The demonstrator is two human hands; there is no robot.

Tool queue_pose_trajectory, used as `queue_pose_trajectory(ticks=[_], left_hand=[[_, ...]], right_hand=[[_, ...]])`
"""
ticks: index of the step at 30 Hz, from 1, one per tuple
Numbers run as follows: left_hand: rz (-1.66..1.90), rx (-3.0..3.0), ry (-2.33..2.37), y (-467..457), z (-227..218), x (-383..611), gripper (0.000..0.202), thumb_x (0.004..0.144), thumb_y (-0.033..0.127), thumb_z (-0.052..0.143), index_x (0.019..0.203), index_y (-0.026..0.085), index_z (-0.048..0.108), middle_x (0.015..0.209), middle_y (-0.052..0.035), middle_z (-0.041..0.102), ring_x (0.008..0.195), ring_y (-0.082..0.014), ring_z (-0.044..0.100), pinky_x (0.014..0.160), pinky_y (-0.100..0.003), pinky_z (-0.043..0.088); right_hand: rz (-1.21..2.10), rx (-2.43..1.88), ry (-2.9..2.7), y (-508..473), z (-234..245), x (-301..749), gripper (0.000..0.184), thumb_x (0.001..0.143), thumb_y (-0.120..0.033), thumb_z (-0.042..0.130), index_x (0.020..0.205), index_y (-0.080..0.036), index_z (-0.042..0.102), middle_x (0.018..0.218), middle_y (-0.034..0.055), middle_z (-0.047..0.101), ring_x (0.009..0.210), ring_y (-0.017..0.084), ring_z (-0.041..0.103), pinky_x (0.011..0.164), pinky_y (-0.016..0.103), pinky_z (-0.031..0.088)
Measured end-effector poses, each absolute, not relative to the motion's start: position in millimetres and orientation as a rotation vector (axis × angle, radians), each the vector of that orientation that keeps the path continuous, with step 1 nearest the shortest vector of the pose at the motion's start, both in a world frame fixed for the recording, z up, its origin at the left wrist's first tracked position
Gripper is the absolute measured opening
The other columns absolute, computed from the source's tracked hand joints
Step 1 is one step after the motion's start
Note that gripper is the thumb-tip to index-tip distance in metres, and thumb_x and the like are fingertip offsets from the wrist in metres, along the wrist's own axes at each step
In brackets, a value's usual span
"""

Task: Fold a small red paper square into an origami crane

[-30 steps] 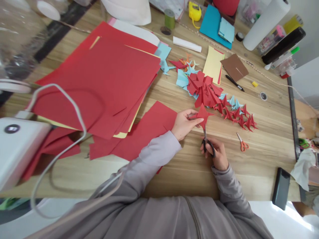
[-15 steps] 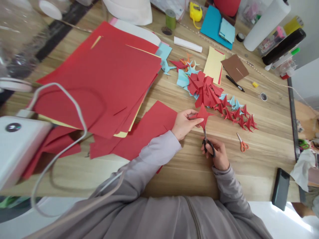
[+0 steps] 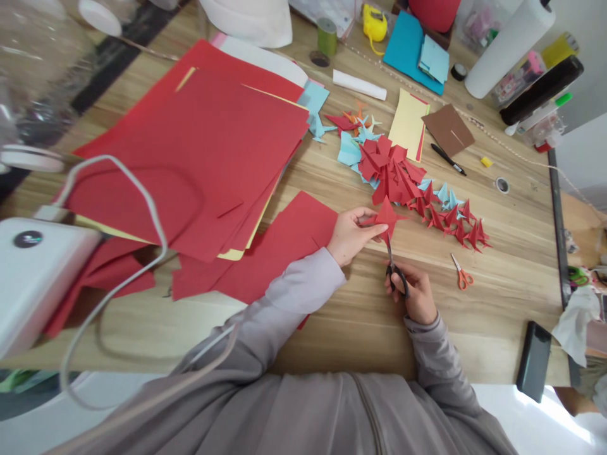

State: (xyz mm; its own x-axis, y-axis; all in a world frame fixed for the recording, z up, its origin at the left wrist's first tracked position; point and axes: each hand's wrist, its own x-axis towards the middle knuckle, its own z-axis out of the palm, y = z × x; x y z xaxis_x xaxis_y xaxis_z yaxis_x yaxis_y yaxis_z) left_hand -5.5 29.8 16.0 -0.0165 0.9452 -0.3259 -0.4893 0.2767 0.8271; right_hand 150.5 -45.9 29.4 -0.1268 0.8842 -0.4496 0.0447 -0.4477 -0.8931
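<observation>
My left hand (image 3: 349, 235) pinches a small folded red paper piece (image 3: 386, 215) just above the wooden table (image 3: 497, 303). My right hand (image 3: 413, 292) is closed round the black handles of a pair of scissors (image 3: 394, 265). Their blades point up and meet the lower edge of the red piece. Just beyond lies a pile of folded red and light blue paper shapes (image 3: 403, 183). A flat red sheet (image 3: 284, 246) lies under my left wrist.
A big stack of red paper sheets (image 3: 190, 145) covers the left of the table. Small orange-handled scissors (image 3: 461, 272), a black pen (image 3: 448, 158), yellow and brown sheets (image 3: 427, 123), a black phone (image 3: 533, 360) and a white device with cable (image 3: 33, 272) lie around.
Hardly anything has changed. Both hands keep their hold, and the scissors stay at the lower edge of the red piece.
</observation>
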Motion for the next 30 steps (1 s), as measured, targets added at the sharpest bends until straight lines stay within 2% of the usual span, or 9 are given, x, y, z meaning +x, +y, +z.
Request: queue_pose_trajectory(ticks=[13, 30], left_hand=[[1.236, 0.556, 1.048, 29.8, 16.3, -5.4, 0.041, 0.045, 0.028, 0.085, 0.077, 0.011, 0.065, 0.069, -0.0014, 0.07, 0.053, -0.0115, 0.061, 0.054, -0.025, 0.052], [1.277, 0.619, 1.038, 31.6, 11.5, -4.8, 0.026, 0.057, 0.028, 0.079, 0.071, 0.012, 0.065, 0.058, 0.0006, 0.064, 0.044, -0.0084, 0.054, 0.045, -0.021, 0.045]], right_hand=[[1.634, -1.493, -1.067, -46.5, 23.0, 154.3, 0.042, 0.064, -0.042, 0.077, 0.095, -0.014, 0.072, 0.055, -0.0007, 0.059, 0.044, 0.008, 0.049, 0.034, 0.018, 0.033], [1.616, -1.527, -1.063, -45.4, 23.1, 152.3, 0.045, 0.059, -0.041, 0.08, 0.095, -0.015, 0.073, 0.055, -0.002, 0.058, 0.043, 0.007, 0.048, 0.034, 0.018, 0.033]])
